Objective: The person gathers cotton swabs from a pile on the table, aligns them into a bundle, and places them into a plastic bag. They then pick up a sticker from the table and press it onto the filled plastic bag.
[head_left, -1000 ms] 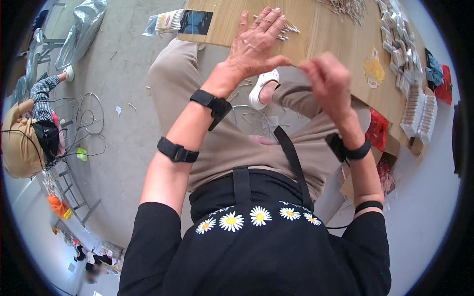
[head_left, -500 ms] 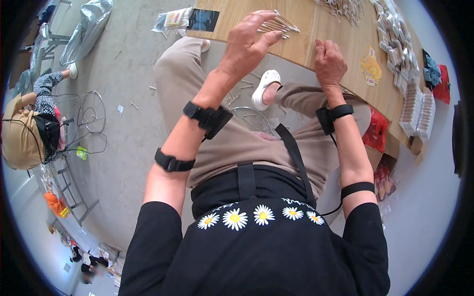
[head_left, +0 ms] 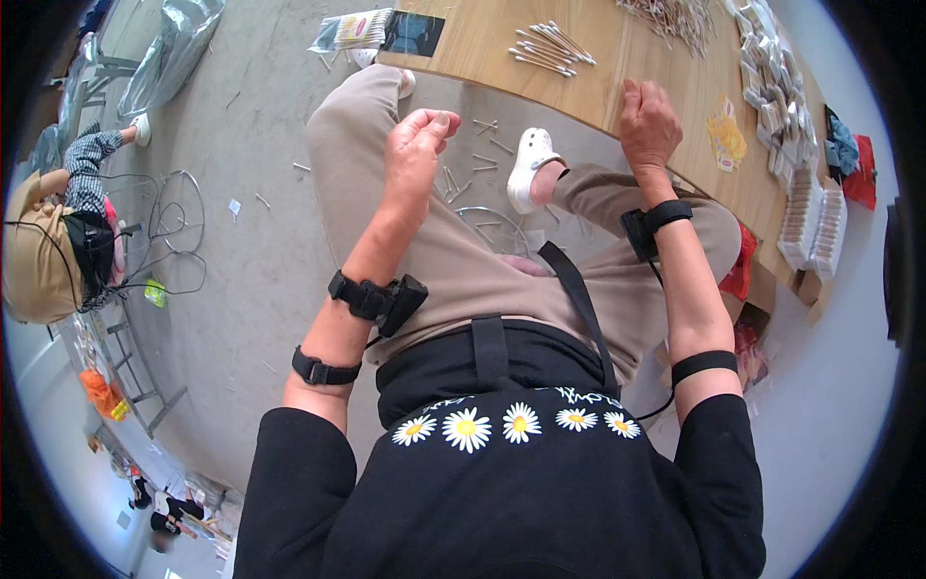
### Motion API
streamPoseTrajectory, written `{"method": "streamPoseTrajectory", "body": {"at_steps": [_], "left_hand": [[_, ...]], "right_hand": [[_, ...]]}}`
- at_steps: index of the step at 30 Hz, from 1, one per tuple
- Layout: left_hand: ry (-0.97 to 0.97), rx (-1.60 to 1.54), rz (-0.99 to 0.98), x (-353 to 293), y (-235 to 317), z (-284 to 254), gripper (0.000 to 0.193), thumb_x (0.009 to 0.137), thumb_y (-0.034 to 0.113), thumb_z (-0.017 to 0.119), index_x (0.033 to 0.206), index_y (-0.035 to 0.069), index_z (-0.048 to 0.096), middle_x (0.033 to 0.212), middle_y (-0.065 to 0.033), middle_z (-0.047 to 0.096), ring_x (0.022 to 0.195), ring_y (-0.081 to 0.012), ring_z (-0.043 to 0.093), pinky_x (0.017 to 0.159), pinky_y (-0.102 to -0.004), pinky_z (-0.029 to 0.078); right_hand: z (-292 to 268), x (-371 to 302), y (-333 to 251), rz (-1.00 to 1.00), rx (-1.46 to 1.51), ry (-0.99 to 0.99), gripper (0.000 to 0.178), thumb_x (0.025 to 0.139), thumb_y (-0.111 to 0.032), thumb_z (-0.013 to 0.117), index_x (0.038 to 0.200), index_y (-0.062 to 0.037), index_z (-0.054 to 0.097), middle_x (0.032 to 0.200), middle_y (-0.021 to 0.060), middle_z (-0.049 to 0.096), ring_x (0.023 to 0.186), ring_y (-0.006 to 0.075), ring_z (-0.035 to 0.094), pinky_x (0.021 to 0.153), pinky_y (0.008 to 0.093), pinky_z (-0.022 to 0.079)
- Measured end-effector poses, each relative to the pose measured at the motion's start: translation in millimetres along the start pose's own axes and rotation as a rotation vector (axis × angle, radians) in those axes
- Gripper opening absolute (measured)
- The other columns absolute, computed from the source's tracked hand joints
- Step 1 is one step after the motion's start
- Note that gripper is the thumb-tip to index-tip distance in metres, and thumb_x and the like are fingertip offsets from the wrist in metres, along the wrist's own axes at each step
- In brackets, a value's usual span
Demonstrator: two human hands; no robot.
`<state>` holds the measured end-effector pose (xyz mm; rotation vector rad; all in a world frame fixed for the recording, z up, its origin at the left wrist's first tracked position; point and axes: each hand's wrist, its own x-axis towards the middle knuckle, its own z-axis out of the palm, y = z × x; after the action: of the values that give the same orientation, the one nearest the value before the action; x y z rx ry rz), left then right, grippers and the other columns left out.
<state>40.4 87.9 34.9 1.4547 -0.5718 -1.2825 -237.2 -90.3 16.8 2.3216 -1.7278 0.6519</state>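
My left hand (head_left: 421, 150) hangs over my left thigh, away from the table edge, with its fingers curled together. Whatever it may hold is hidden. At the near edge of the wooden table (head_left: 598, 101), my right hand (head_left: 649, 125) is closed in a loose fist, its contents also hidden. A small spread group of cotton swabs (head_left: 552, 53) lies on the table, a little beyond and between both hands, touched by neither. Farther back is a large loose heap of cotton swabs (head_left: 680, 17).
Several filled packs (head_left: 779, 106) line the table's right side, with yellow printed cards (head_left: 725, 135) nearer me. A swab bag (head_left: 355, 31) and a dark sheet (head_left: 413, 35) lie at the left corner. Fallen swabs dot the floor. Another person (head_left: 48, 256) is at far left.
My left hand has left the swab group on the table, moved back toward me and to the left, and curled its fingers. The swabs stay on the table. My right hand has barely moved.
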Motion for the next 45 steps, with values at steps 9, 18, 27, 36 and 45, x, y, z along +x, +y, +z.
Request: {"method": "streamPoseTrajectory", "body": {"at_steps": [9,18,27,36,45], "left_hand": [[-0.088,0.009,-0.281,27,-46,14,0.028,0.102,0.025,0.056,0.119,0.005,0.064,0.122,-0.0073,0.065,0.112,-0.0194,0.059,0.101,-0.0384,0.043],[-0.054,0.211,-0.524,82,-110,39,0.017,0.097,0.022,0.058,0.107,0.01,0.064,0.101,-0.0028,0.068,0.095,-0.0179,0.056,0.086,-0.0405,0.043],[-0.202,0.487,-0.166,139,-277,-14,0.021,0.092,0.012,0.057,0.113,0.01,0.061,0.1,-0.007,0.072,0.092,-0.0215,0.05,0.086,-0.0498,0.039],[-0.738,1.146,0.156,146,-268,51,0.025,0.094,0.014,0.061,0.118,0.007,0.063,0.109,-0.0087,0.072,0.109,-0.025,0.053,0.096,-0.05,0.039],[-0.281,0.589,-0.211,132,-269,18,0.034,0.092,0.013,0.068,0.124,0.004,0.064,0.112,-0.0093,0.072,0.111,-0.0257,0.058,0.094,-0.054,0.042]], "right_hand": [[2,0,1,-0.005,0.001,0.032,0.032,0.098,-0.039,0.056,0.083,-0.0118,0.062,0.084,0.0131,0.067,0.074,0.0369,0.067,0.065,0.0484,0.051],[0,1,-5,0.003,-0.034,0.012,0.031,0.098,-0.038,0.056,0.084,-0.0117,0.063,0.085,0.0121,0.068,0.074,0.0352,0.068,0.065,0.047,0.053],[-3,6,-23,-0.02,0.005,0.015,0.03,0.098,-0.038,0.056,0.086,-0.0123,0.065,0.085,0.0113,0.068,0.075,0.0345,0.068,0.066,0.0469,0.054],[2,-6,20,0.007,-0.1,0.021,0.031,0.096,-0.038,0.058,0.083,-0.0111,0.064,0.084,0.0103,0.068,0.073,0.033,0.068,0.065,0.0461,0.053],[-1,2,-13,-0.013,-0.013,0.035,0.029,0.095,-0.036,0.06,0.083,-0.0106,0.064,0.083,0.0108,0.068,0.073,0.033,0.068,0.065,0.0455,0.054]]}}
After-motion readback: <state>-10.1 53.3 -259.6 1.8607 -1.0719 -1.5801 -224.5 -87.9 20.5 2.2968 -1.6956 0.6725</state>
